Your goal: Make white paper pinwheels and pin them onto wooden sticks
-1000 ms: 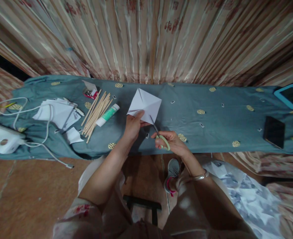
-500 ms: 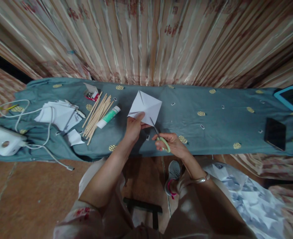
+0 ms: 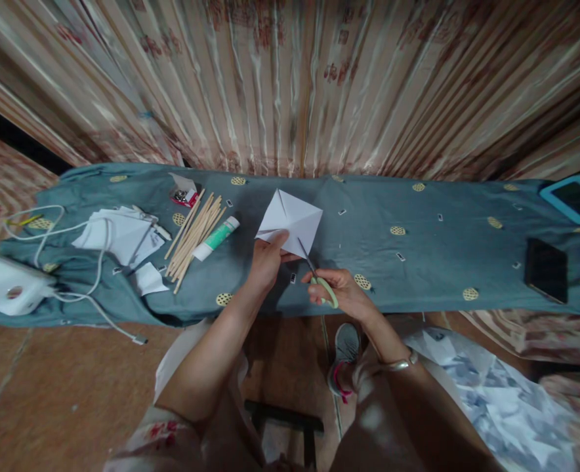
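Note:
My left hand (image 3: 266, 263) pinches the near-left edge of a square of white paper (image 3: 294, 216), thumb on top and fingers beneath. Creases run across the paper, and slits show near its upper and left corners. In my right hand (image 3: 342, 288) is a pair of scissors (image 3: 325, 292) with pale green handles, my fingers through the loops. The blades lie at the paper's lower right corner, pointing towards its middle. A glue stick (image 3: 216, 238) with a green label rests left of the paper, beside several thin wooden sticks (image 3: 194, 237).
White paper sheets (image 3: 117, 235) are stacked at the left, with a small red box (image 3: 184, 191) behind. A white device (image 3: 9, 285) trails cables. A black phone (image 3: 546, 270) and a blue-framed tablet (image 3: 578, 198) lie right on the teal cloth (image 3: 442, 262). A bag of paper scraps (image 3: 506, 393) stands below.
The whole view has shifted slightly, so the table sits a little lower. Both hands keep their hold, and the scissors stay at the same corner of the paper.

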A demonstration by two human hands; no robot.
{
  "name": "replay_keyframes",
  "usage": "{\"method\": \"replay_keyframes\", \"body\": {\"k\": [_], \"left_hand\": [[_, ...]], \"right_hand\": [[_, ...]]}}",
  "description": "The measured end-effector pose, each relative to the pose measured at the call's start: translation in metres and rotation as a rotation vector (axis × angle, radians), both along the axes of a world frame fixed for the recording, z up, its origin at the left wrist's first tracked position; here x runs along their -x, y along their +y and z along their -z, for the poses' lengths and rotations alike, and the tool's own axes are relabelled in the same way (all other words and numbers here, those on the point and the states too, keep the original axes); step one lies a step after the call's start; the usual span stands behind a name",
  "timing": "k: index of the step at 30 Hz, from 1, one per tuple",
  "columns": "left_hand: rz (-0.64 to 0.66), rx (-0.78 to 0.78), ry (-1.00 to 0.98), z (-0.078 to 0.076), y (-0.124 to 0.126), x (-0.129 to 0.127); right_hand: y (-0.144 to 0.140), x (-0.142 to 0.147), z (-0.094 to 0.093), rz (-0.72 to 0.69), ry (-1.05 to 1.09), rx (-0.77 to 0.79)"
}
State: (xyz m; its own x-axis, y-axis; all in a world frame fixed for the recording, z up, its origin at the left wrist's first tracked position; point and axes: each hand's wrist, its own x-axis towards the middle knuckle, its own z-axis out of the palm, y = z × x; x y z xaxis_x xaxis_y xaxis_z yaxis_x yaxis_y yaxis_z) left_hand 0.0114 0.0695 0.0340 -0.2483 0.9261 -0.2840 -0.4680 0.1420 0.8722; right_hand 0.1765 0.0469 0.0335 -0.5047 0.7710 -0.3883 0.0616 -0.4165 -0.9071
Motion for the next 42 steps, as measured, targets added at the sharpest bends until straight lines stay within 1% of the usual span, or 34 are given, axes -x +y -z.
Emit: {"method": "replay_keyframes", "body": {"k": [7,16,24,31,39,42], "left_hand": [[-0.005,0.017,-0.001,0.0001,0.001,0.0002],[0.01,0.014,0.001,0.0,-0.0018,-0.0021],[0.018,0.011,-0.013,0.001,-0.0009,-0.0014],[0.018,0.007,-0.021,0.0016,-0.0011,-0.0039],[0.027,0.005,-0.009,0.0018,-0.0021,-0.0038],[0.026,0.002,-0.003,0.001,-0.0024,-0.0045]], "right_hand": [[0.0006,-0.0006,0.0042,-0.002,-0.012,-0.004],[-0.0001,0.0008,0.0009,0.024,-0.001,0.005],[0.0005,0.0003,0.0071,0.046,0.013,0.003],[0.0002,-0.0005,0.0033,0.041,0.011,-0.008],[0.0001,-0.0006,0.004,0.041,0.014,-0.035],[0.0001,-0.0006,0.0029,0.038,0.017,-0.023]]}}
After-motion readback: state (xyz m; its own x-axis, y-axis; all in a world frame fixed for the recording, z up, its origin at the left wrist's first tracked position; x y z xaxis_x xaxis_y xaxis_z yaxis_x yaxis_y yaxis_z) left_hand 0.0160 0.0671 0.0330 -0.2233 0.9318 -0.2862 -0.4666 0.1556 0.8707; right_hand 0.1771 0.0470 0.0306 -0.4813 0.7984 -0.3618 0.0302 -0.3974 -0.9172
